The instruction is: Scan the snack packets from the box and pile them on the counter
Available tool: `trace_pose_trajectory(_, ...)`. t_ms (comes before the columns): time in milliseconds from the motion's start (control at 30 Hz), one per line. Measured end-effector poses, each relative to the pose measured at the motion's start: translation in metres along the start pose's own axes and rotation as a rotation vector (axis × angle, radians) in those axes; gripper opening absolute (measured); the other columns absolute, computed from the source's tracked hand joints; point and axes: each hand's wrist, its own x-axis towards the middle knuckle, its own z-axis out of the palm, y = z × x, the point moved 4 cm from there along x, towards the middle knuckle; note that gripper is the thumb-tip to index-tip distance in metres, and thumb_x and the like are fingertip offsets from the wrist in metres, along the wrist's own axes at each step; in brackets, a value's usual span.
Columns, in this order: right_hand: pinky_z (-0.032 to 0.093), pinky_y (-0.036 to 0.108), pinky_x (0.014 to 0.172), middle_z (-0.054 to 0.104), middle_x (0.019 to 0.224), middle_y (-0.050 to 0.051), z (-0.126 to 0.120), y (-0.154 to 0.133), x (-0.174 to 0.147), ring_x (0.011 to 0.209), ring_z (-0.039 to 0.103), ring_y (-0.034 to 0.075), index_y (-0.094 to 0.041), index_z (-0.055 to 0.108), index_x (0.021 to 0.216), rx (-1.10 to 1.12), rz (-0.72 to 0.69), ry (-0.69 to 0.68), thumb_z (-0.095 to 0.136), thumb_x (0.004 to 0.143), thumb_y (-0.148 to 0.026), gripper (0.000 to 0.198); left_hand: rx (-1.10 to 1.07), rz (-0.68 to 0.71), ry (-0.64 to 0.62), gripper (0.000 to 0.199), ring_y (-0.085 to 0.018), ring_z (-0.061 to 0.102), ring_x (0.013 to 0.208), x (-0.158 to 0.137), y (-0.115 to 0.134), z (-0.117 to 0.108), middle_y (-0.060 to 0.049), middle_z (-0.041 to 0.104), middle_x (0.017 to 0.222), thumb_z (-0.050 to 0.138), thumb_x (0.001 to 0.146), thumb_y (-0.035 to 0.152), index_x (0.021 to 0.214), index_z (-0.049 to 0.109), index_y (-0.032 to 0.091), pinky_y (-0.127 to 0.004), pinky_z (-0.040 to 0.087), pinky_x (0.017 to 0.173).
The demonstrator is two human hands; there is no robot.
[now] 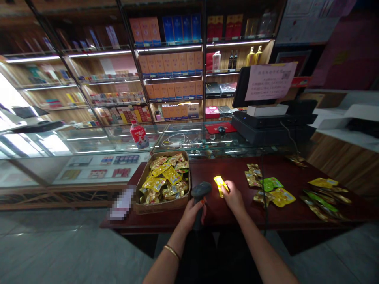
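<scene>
I can read no wording for certain. Pink sheet [268,90] on the monitor [243,85]: heading [270,72] above rows of characters [268,85], too blurred to transcribe; QR code [286,74] at upper right. Red bottle [141,141]: pale lettering [137,132], illegible. Yellow packet [219,184] in my right hand [235,198]: markings too small to read.

The desk [204,169] looks like dark wood, smooth and glossy. The box [162,207] is matt cardboard; the packets [171,176] are shiny, crinkled foil or plastic. The scanner [201,190] seems dull plastic, the bracelet [171,251] polished metal, the sheet [266,83] paper, the floor [59,244] smooth tile.
</scene>
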Motion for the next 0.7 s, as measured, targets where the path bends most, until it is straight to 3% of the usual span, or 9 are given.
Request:
trace_pose_trajectory(267,0.058,0.042,0.088,0.072,0.108,0.005,-0.001,-0.003,-0.003,0.097,0.07,0.021,-0.017,0.065,0.117,0.203,0.054,0.009,0.064,0.099,-0.038,0.028,0.017,0.002,0.01,0.056,-0.01,0.047,0.03,-0.001,0.001,0.001,0.004,0.061,0.052,0.068,0.077,0.068,0.096,0.055,0.017,-0.02,0.031,0.033)
trace_pose_trajectory(500,0.059,0.042,0.085,0.069,0.117,0.006,-0.012,-0.003,0.015,0.097,0.069,0.021,-0.017,0.064,0.121,0.374,0.202,0.044,0.065,0.098,-0.036,0.03,-0.007,-0.021,0.131,0.06,-0.01,0.048,0.033,0.0,0.006,0.006,0.005,0.061,0.056,0.07,0.077,0.065,0.107,0.057,0.015,-0.02,0.033,0.034)
trace_pose_trajectory(600,0.06,0.042,0.085,0.068,0.12,0.007,-0.01,-0.033,0.041,0.099,0.069,0.021,-0.018,0.063,0.124,0.473,0.179,-0.016,0.065,0.098,-0.037,0.031,-0.021,-0.036,0.16,0.06,-0.01,0.049,0.034,0.001,0.006,0.007,0.004,0.062,0.057,0.071,0.075,0.067,0.103,0.057,0.016,-0.02,0.034,0.034)
trace_pose_trajectory(700,0.06,0.041,0.084,0.068,0.121,0.007,0.012,-0.09,0.064,0.099,0.07,0.021,-0.018,0.063,0.125,0.565,0.072,-0.153,0.065,0.098,-0.036,0.032,-0.025,-0.035,0.164,0.06,-0.01,0.048,0.034,0.001,0.007,0.008,0.004,0.061,0.056,0.072,0.073,0.068,0.098,0.056,0.017,-0.021,0.035,0.033)
